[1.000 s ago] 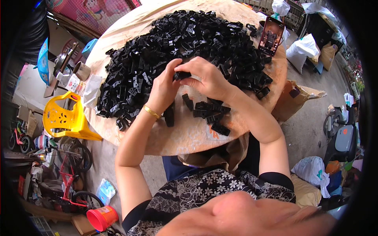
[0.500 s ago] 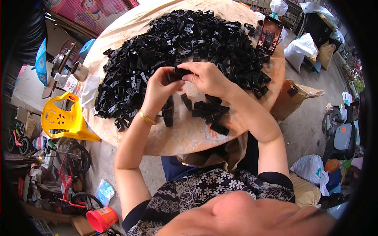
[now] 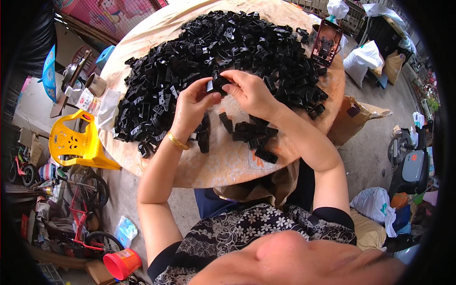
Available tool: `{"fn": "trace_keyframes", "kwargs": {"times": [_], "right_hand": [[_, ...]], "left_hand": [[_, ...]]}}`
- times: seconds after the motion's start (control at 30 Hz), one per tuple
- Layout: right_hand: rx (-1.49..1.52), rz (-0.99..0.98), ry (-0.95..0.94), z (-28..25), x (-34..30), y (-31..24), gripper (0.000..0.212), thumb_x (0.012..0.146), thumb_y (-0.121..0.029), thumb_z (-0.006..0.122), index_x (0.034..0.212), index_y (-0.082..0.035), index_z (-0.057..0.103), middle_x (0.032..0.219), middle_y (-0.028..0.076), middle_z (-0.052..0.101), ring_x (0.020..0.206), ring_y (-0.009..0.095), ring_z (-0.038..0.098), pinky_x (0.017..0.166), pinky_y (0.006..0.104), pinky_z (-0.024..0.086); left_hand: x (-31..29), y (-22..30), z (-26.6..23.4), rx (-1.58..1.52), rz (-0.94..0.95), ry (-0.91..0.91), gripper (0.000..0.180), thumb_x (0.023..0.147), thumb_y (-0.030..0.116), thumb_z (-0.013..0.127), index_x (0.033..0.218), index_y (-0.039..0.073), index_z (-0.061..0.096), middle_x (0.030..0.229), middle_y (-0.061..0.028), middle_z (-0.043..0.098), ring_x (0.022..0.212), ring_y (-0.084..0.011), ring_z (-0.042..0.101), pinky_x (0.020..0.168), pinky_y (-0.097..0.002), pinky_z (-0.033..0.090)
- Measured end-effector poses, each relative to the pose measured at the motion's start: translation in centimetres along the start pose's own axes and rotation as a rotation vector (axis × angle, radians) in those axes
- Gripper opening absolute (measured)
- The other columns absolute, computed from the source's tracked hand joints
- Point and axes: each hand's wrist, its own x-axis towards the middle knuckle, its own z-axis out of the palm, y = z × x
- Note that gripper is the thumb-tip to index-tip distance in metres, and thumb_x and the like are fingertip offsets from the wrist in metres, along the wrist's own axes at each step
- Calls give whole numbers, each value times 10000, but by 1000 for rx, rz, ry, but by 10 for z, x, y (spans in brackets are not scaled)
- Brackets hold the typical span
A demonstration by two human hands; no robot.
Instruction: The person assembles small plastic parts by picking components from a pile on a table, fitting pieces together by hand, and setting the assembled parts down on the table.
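Between my two hands, over the round table, is a small black plastic part [image 3: 219, 84] with a pale glint on its left side. My right hand [image 3: 252, 95] pinches it between thumb and fingers. From the other side, the closed thumb and fingers of my left hand [image 3: 194, 103] hold its left end. A large heap of similar black plastic parts [image 3: 166, 71] spreads beyond my hands. Closer to me, several black parts [image 3: 254, 134] lie in a small loose group by my right forearm. Another black part [image 3: 203, 140] rests beside my left wrist.
A peach patterned cloth [image 3: 209, 171] covers the table. At its far right edge a phone [image 3: 326, 42] stands propped against a dark cup. A yellow plastic chair [image 3: 78, 142] is close on the left, a brown cardboard box [image 3: 354, 121] on the right. A brown bag hangs by my lap.
The black part has turned in my fingers, and its pale side now shows. My right hand has lifted slightly, and my left thumb has shifted. The heap looks the same.
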Motion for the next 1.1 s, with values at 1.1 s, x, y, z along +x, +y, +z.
{"fn": "trace_keyframes", "kwargs": {"times": [1.1], "right_hand": [[976, -565, -276, -55, -25, -152, 450, 976, -426, 325, 1045, -139, 665, 1060, 208, 596, 938, 289, 557, 814, 390, 471]], "left_hand": [[-23, 7, 27, 874, 537, -372, 595, 811, 232, 636, 1308, 32, 377, 831, -150, 585, 823, -319, 543, 712, -391, 467]]}}
